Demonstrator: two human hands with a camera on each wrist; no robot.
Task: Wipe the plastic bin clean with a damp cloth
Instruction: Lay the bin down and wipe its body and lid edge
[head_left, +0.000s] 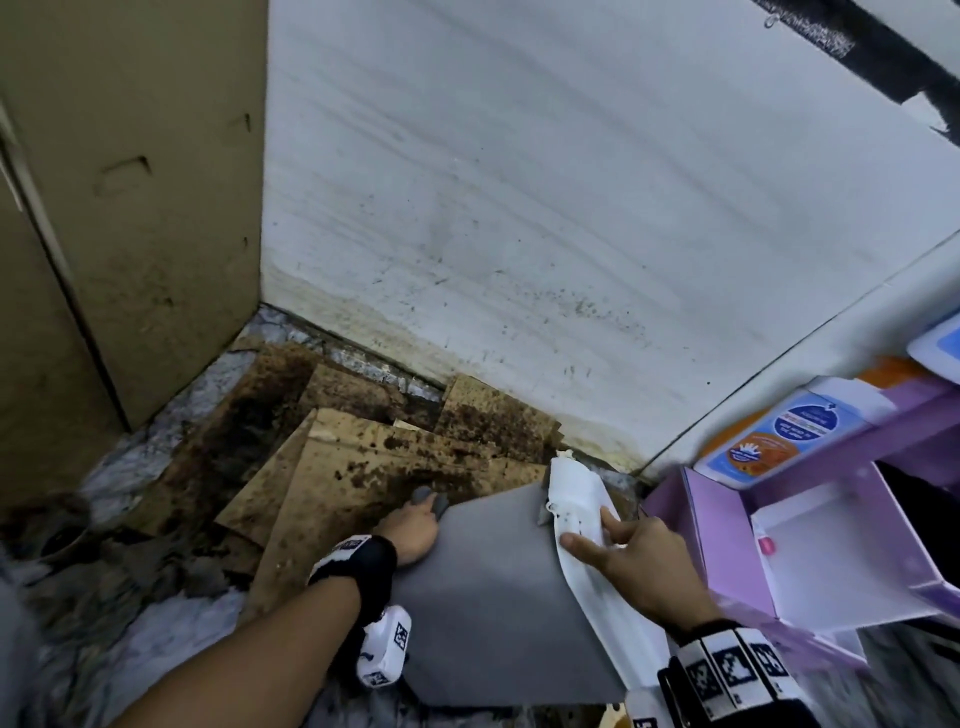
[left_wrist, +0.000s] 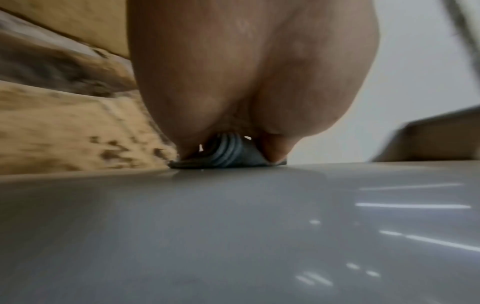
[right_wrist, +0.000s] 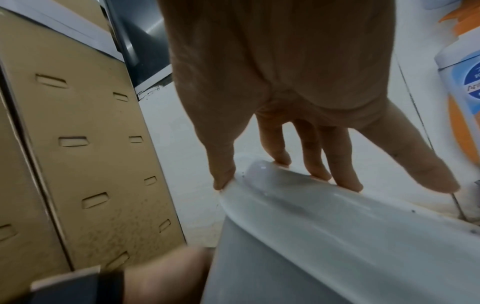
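Note:
A grey plastic bin (head_left: 493, 597) lies on its side on the floor, with its white lid (head_left: 574, 493) at the right. My left hand (head_left: 423, 519) grips a folded grey ribbed cloth (head_left: 427, 497) and presses it on the bin's far left corner. The left wrist view shows the cloth (left_wrist: 228, 156) squeezed under my palm against the smooth grey bin (left_wrist: 233, 226). My right hand (head_left: 587, 530) rests on the white lid with straight fingers. In the right wrist view its thumb and fingertips (right_wrist: 345, 183) touch opposite edges of the lid (right_wrist: 337, 216).
Soiled cardboard sheets (head_left: 363, 457) cover the floor beyond the bin. A brown cardboard panel (head_left: 130, 208) stands at the left and a stained white wall (head_left: 571, 208) behind. A purple shelf unit (head_left: 779, 545) with a handwash bottle (head_left: 779, 431) crowds the right.

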